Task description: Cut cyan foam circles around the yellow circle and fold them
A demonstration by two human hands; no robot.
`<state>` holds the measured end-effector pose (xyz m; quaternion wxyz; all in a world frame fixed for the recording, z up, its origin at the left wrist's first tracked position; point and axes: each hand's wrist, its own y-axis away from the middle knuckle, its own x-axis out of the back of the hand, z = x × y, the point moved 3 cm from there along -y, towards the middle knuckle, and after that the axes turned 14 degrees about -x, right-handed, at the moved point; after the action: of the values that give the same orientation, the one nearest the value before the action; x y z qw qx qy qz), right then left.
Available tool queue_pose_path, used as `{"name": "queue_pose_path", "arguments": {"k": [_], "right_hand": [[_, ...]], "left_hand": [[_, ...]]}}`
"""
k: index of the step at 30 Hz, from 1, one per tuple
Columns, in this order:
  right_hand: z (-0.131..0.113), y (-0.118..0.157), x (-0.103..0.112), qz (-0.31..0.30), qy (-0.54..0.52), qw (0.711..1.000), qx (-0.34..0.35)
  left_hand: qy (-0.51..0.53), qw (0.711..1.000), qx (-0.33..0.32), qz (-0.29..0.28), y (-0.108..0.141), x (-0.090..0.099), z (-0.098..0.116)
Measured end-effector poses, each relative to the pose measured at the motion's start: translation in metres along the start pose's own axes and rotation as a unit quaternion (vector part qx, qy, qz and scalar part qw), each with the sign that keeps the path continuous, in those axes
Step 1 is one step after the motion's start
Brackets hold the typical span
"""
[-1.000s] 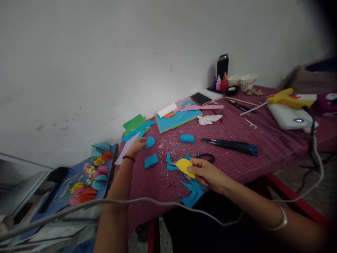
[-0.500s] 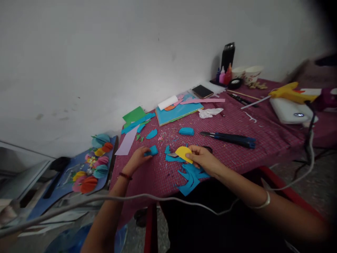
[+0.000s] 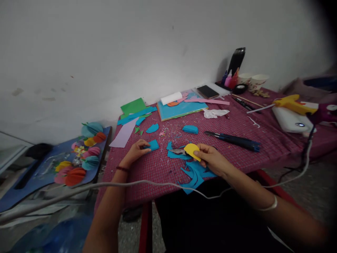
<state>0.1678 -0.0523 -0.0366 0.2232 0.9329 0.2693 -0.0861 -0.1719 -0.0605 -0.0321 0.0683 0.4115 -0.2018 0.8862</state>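
My left hand point(image 3: 136, 152) is closed at the left of the table, thumb and fingers pinching the near edge of a folded blue paper piece point(image 3: 153, 144). Between the fingers of my right hand point(image 3: 210, 158) is a yellow paper half-circle point(image 3: 191, 150), held upright. The metal blades of scissors point(image 3: 178, 151) poke out from behind it, over blue paper scraps. Their handles are hidden by the hand, so I cannot tell whether it touches them. Curved blue offcuts point(image 3: 193, 177) lie below. Farther back are a stack of blue half-circles point(image 3: 190, 129) and another blue cut piece point(image 3: 152, 128).
A utility knife point(image 3: 234, 140) lies on the checked tablecloth point(image 3: 147, 175). Behind are coloured sheets point(image 3: 181, 111), a phone point(image 3: 207, 92) and glue bottles point(image 3: 228, 80). A yellow glue gun point(image 3: 288, 102) rests right. Paper ornaments point(image 3: 75, 175) sit left; a white cable point(image 3: 126, 183) crosses in front.
The view has shifted, so the table appears tilted differently. The yellow half-circle in my right hand moved slightly right, away from the scissor blades. My left hand stays on the blue piece.
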Motion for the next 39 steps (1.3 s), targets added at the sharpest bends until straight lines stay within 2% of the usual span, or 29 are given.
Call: {"name": "queue_pose_path", "arguments": {"k": [5,10,22,26,31,33,35,37,39], "right_hand": [[0.002,0.001,0.002,0.02,-0.021,0.999,-0.014],[0.004,0.001,0.004,0.03,-0.028,0.999,-0.021],[0.005,0.0,0.003,0.027,-0.032,0.999,-0.019],[0.004,0.0,0.004,0.026,-0.037,0.999,-0.028],[0.009,0.001,0.007,0.024,-0.052,0.997,-0.058],[0.007,0.002,0.008,0.019,-0.053,0.996,-0.068],[-0.001,0.002,0.007,0.004,-0.046,0.996,-0.075],[-0.014,0.0,0.003,-0.028,-0.046,0.995,-0.082],[-0.029,-0.004,-0.007,-0.086,-0.048,0.991,-0.094]], "left_hand": [[-0.038,0.999,-0.029,-0.003,-0.001,-0.002,0.007],[-0.077,0.997,-0.027,-0.014,-0.002,-0.004,0.012],[0.053,0.998,0.036,-0.005,-0.002,0.004,0.0],[0.085,0.995,0.054,0.016,0.0,0.004,-0.007],[0.1,0.994,0.023,0.044,0.003,0.005,-0.013],[0.054,0.996,-0.005,0.072,0.004,0.009,-0.007],[-0.038,0.988,-0.044,0.141,0.007,0.014,0.007],[-0.156,0.958,-0.106,0.217,0.011,0.017,0.031],[-0.237,0.923,-0.162,0.256,0.015,0.013,0.058]]}}
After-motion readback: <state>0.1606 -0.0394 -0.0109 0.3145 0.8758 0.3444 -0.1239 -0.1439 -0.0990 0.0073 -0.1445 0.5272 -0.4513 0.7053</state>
